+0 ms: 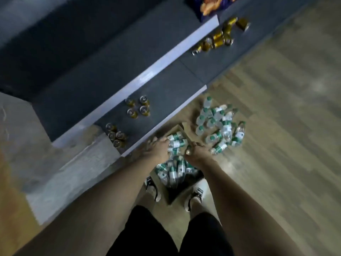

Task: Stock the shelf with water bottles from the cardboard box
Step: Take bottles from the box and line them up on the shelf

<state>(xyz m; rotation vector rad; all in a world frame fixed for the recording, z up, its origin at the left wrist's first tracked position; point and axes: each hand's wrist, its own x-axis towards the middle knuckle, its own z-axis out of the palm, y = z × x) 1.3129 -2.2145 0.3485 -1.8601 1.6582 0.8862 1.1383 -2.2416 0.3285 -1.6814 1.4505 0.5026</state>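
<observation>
A cardboard box (172, 195) stands on the floor between my feet, filled with small water bottles (173, 171) with green caps and labels. Both my arms reach down into it. My left hand (159, 146) lies over the bottles at the box's far left, its fingers touching one bottle (176, 137). My right hand (196, 152) is at the box's far right edge with fingers curled; what it grips is blurred. The dark grey lower shelf (162, 100) runs just beyond the box.
A pile of water bottles (220, 124) lies on the wooden floor right of the box. Small amber bottles (137, 108) stand in groups on the lower shelf, more amber bottles (219, 38) lie farther right. A snack bag (210, 6) sits on the upper shelf.
</observation>
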